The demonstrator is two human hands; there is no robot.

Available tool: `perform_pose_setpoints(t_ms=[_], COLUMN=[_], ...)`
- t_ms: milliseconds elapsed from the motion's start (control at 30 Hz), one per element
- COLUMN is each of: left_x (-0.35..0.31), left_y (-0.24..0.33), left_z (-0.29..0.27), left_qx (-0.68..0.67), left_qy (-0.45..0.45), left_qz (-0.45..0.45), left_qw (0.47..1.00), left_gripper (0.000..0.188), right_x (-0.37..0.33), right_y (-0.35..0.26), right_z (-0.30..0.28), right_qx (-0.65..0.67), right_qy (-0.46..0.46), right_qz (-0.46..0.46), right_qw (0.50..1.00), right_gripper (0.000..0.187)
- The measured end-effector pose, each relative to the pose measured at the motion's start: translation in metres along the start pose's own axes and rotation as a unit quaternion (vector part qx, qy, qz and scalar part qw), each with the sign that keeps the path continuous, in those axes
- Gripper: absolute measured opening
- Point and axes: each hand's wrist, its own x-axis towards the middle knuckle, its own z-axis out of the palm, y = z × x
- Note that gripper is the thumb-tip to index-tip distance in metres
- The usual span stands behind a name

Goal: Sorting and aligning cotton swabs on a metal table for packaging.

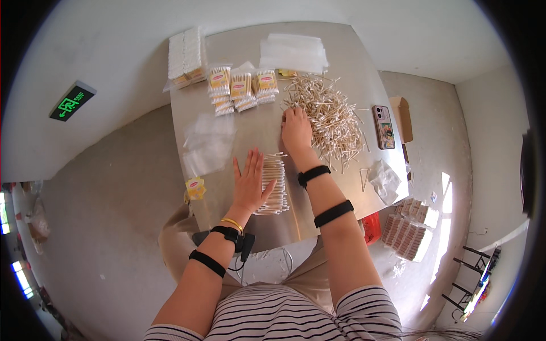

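Note:
A neat row of cotton swabs lies side by side on the metal table near its front. My left hand rests flat along the left side of that row, its fingers stretched out and the thumb over the swabs. Farther off, a large loose heap of cotton swabs spreads across the right half of the table. At the heap's left edge is my right hand, fingers curled down against the swabs. Its fingertips are hidden, so what they pinch does not show.
Small packs of swabs are stacked behind, beside a larger bagged bundle. Clear bags lie at left, above yellow cards; more plastic sheets lie at the back. A phone sits at the right edge. Packed bundles stand on the floor.

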Motion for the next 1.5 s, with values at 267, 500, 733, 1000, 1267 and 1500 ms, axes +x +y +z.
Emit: perform_pose_setpoints(t_ms=[267,500,733,1000,1267,1500], left_x=[-0.002,0.001,-0.004,-0.003,-0.003,-0.007], left_y=[-0.003,0.003,-0.001,-0.003,-0.001,-0.008], left_z=[-0.003,-0.003,-0.001,-0.001,0.000,0.001], left_qx=[0.018,-0.012,-0.004,0.010,0.005,0.003], left_qy=[-0.001,-0.001,0.006,0.009,0.005,0.019], left_qz=[-0.002,0.004,-0.004,-0.011,-0.013,-0.018], left_qw=[1.000,1.000,1.000,1.000,1.000,1.000], left_gripper=[0.080,0.082,0.081,0.080,0.079,0.079], right_x=[-0.006,0.040,0.002,-0.024,-0.017,-0.015], right_y=[-0.032,0.002,-0.012,0.006,0.010,0.003], right_z=[0.007,0.004,0.001,-0.038,-0.022,-0.052], right_qx=[-0.002,-0.080,0.076,0.182,0.103,-0.010], right_qy=[-0.197,-0.016,-0.121,-0.089,-0.120,-0.332], right_qz=[-0.100,-0.001,-0.038,-0.007,-0.088,0.010], right_qw=[0.975,0.997,0.989,0.979,0.983,0.943], right_gripper=[0.007,0.022,0.015,0.015,0.010,0.019])
